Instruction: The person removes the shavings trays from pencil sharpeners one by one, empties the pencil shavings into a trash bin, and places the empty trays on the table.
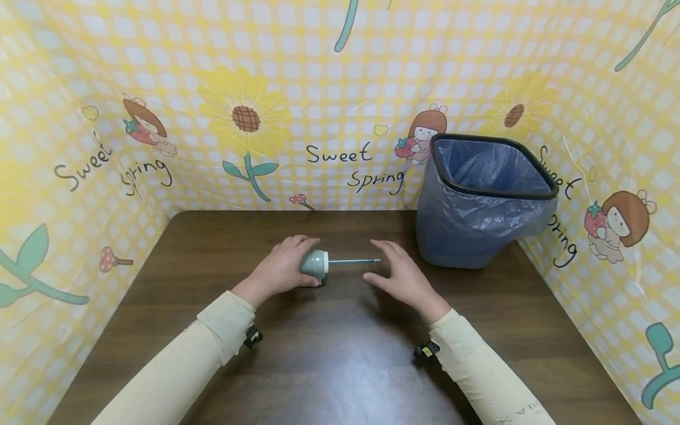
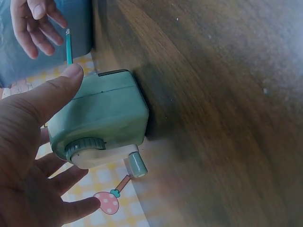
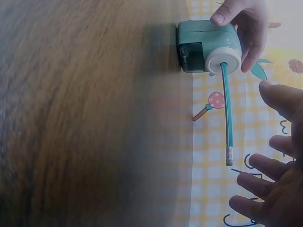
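Observation:
A green pencil sharpener (image 2: 106, 109) with a crank handle (image 2: 136, 163) sits on the table. From its white round front (image 3: 222, 60) a teal pencil (image 1: 353, 261) sticks out level, eraser end (image 3: 229, 156) to the right. My left hand (image 1: 280, 265) holds the sharpener's body from the left, thumb on the near side and the other fingers spread behind. Around the pencil's free end, apart from it, my right hand (image 1: 402, 274) stands with parted thumb and fingers and holds nothing. The pencil's tip is hidden inside the sharpener.
A bin (image 1: 451, 236) with a dark rim and a translucent bag stands at the back right, just beyond the right hand. Yellow checked cloth (image 1: 329, 88) with printed flowers and figures walls off the back and sides of the brown wooden table (image 1: 319, 354).

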The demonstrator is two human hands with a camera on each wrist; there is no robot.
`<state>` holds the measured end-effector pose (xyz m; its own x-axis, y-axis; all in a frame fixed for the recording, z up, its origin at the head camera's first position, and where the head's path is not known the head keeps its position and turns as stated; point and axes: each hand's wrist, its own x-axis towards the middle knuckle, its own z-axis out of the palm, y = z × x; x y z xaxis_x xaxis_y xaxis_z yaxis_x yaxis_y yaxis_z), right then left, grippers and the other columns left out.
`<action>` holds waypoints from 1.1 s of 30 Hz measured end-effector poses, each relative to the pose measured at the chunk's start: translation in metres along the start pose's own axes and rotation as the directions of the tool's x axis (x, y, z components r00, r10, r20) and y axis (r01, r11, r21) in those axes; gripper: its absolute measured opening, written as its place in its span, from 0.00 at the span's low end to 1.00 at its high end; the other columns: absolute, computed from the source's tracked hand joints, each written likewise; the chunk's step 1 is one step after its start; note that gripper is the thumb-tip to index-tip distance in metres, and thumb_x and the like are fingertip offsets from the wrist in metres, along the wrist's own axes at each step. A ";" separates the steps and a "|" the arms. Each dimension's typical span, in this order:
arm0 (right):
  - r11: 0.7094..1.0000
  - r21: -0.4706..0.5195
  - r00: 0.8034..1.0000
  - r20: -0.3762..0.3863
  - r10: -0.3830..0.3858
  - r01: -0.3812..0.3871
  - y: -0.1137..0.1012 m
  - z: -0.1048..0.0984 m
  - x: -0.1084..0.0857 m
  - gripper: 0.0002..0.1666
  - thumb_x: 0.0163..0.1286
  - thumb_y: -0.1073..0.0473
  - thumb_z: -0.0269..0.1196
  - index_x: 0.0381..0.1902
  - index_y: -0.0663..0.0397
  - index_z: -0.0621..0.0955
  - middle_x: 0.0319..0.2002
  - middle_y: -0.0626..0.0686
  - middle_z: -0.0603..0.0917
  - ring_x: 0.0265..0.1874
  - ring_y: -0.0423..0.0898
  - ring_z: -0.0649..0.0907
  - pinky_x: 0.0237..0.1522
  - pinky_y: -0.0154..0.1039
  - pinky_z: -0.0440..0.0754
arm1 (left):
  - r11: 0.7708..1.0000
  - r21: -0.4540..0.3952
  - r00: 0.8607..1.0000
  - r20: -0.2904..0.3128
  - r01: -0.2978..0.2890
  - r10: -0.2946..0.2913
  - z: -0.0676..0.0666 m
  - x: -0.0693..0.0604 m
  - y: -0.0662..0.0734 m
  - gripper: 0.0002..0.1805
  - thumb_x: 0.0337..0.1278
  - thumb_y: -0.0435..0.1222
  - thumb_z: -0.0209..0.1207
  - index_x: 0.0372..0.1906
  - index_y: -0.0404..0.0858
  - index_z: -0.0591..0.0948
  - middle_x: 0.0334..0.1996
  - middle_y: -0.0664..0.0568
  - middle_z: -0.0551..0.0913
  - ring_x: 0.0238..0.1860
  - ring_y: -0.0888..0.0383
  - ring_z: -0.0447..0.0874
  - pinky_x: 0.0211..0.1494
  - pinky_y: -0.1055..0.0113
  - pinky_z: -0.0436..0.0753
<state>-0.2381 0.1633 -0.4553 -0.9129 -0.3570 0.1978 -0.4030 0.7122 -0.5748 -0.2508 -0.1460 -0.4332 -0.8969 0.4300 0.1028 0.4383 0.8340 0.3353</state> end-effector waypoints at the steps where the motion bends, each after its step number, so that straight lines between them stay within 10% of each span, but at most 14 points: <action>1: 1.000 0.010 1.000 -0.001 0.006 -0.006 0.000 0.000 0.000 0.48 0.66 0.39 0.71 0.78 0.39 0.65 0.75 0.52 0.67 0.73 0.53 0.70 0.69 0.57 0.72 | 1.000 -0.002 1.000 0.003 0.000 0.000 0.000 0.000 0.000 0.52 0.44 0.52 0.79 0.75 0.43 0.69 0.69 0.43 0.72 0.69 0.42 0.69 0.72 0.41 0.68; 33: 0.998 0.062 0.999 -0.020 0.026 -0.025 0.004 0.005 0.001 0.47 0.66 0.44 0.73 0.78 0.44 0.66 0.74 0.53 0.68 0.73 0.54 0.70 0.70 0.57 0.71 | 0.996 -0.053 0.996 0.066 0.068 -0.065 0.005 0.007 0.002 0.42 0.51 0.46 0.77 0.69 0.36 0.73 0.61 0.45 0.79 0.55 0.49 0.81 0.60 0.51 0.82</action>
<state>-0.2402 0.1625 -0.4614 -0.9243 -0.3261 0.1984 -0.3753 0.6819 -0.6278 -0.2563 -0.1398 -0.4362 -0.9175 0.3973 0.0186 0.3725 0.8418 0.3906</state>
